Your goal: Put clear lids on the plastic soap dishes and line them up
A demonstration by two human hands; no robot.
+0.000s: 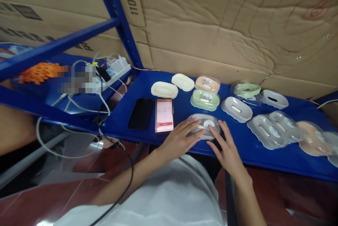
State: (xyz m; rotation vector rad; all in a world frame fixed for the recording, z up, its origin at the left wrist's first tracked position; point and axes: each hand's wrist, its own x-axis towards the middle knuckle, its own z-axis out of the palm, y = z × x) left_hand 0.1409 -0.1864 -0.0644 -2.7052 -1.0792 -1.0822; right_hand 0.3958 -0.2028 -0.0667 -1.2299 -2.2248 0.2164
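Grey oval dish [205,124], one, clear-covered: at the worktop's [182,106] near edge, long axis along it. Left hand [182,136] at its left end, right hand [224,146] at its right, equally near; fingers apart, resting, unclamped. Phones [139,113], two; cream dishes [164,89], two; green dishes [204,105], two; peach dishes [201,82], two; other pale dishes [237,110], overlapping, count uncertain.

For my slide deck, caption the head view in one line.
Left hand and right hand touching a gray dish on a blue shelf, a lit phone nearby.

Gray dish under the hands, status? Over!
Left hand, right hand: spread over gray dish. Dish on blue table. Lit phone left, green dish beyond.
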